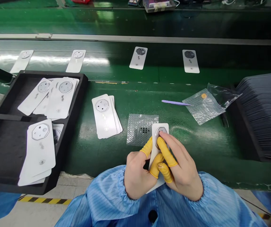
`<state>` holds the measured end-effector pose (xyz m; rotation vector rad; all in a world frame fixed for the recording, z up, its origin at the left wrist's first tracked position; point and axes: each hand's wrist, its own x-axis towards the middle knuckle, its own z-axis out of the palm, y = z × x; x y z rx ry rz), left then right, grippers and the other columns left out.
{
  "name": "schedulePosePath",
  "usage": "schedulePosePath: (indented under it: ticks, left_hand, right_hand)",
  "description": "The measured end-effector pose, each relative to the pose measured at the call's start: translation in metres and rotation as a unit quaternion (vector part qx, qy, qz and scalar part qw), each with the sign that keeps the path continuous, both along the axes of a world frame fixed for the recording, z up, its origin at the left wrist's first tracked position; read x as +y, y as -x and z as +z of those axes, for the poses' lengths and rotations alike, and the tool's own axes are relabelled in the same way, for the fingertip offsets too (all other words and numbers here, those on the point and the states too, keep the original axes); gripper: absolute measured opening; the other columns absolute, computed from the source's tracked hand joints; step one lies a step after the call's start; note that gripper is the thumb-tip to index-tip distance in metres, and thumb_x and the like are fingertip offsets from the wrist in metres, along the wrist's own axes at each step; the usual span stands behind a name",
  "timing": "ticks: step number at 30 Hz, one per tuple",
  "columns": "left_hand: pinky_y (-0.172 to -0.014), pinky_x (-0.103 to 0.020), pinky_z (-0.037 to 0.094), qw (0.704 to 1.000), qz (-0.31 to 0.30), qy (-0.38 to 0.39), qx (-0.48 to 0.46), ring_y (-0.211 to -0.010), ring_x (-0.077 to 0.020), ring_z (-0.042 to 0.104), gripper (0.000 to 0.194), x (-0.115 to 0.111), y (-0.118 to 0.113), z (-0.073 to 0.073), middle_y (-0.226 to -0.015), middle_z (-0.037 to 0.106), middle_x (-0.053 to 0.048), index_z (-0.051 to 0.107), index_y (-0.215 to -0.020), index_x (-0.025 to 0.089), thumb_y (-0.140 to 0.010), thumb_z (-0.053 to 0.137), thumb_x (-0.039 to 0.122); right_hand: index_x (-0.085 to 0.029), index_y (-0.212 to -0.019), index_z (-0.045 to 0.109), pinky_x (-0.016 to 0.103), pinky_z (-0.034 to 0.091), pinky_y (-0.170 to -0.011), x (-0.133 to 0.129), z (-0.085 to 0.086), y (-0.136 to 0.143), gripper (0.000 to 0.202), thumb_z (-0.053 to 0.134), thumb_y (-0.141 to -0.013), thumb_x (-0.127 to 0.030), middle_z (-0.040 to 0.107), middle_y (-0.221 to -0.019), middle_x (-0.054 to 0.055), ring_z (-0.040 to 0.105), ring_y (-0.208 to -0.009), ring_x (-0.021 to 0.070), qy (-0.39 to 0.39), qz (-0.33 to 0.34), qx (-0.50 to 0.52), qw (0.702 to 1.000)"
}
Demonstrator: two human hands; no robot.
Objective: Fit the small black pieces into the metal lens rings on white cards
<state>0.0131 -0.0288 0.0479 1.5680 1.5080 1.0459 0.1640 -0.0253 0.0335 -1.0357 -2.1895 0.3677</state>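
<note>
White panel (153,153) held, left grip (137,175), right grip (184,171)

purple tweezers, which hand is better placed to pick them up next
Probably the right hand: it is nearer the purple tweezers, while the left hand sits farther off. Both hands are on the white panel, though.

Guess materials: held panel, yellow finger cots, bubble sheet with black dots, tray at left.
Held panel: smooth white; thin and flat, coated glass or rigid plastic, can't tell.
Finger cots: probably latex-like rubber, low sheen; snug and wrinkled.
Bubble sheet: clear, shiny plastic film; bubbles catch light.
Tray: matte black, thick-walled; perhaps foam or plastic.
</note>
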Motion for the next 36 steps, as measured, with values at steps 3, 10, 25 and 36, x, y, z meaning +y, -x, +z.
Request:
schedulePosePath:
  ticks: [3,10,25,36]
  left_hand:
    - [-0.052,-0.025,0.052,0.975,-0.026,0.107,-0.19,-0.053,-0.0164,0.064,0.017,0.003,-0.001,0.004,-0.064,0.071,-0.003,0.068,-0.093,0.017,-0.078,0.066,0.023]
    - [-0.059,-0.024,0.056,0.898,-0.039,0.177,-0.401,-0.065,-0.0173,0.069,0.03,0.018,0.003,0.006,-0.084,0.074,-0.009,0.062,-0.104,0.014,-0.08,0.069,0.03]
    - [-0.045,-0.019,0.047,0.963,0.013,0.084,-0.254,-0.047,-0.012,0.054,0.02,0.023,0.02,-0.009,-0.055,0.063,-0.002,0.068,-0.069,0.012,-0.072,0.075,0.031]
    - [-0.045,-0.022,0.051,0.94,0.012,0.153,-0.305,-0.049,-0.0153,0.061,0.022,0.033,0.037,-0.012,-0.057,0.068,-0.004,0.072,-0.071,0.012,-0.066,0.081,0.032]
  right_hand:
    - [-0.024,-0.141,0.041,0.053,0.042,-0.106,0.004,-0.003,-0.001,0.053,0.046,-0.089,-0.015,0.038,-0.147,0.007,0.041,-0.133,0.0297,0.046,-0.05,0.155,0.986]
    - [-0.03,-0.137,0.046,0.045,0.061,-0.084,0.011,-0.006,0.005,0.054,0.06,-0.086,-0.015,0.067,-0.118,0.007,0.068,-0.101,0.0249,0.234,-0.135,0.344,0.899]
    - [-0.029,-0.13,0.054,0.041,0.064,-0.079,0.021,-0.016,0.017,0.044,0.062,-0.086,-0.024,0.071,-0.11,0.005,0.071,-0.095,0.0238,0.34,-0.048,0.4,0.85]
    - [-0.029,-0.128,0.053,0.047,0.059,-0.09,0.036,-0.009,0.029,0.045,0.064,-0.085,-0.036,0.07,-0.109,0.004,0.068,-0.101,0.0242,0.433,-0.005,0.42,0.798]
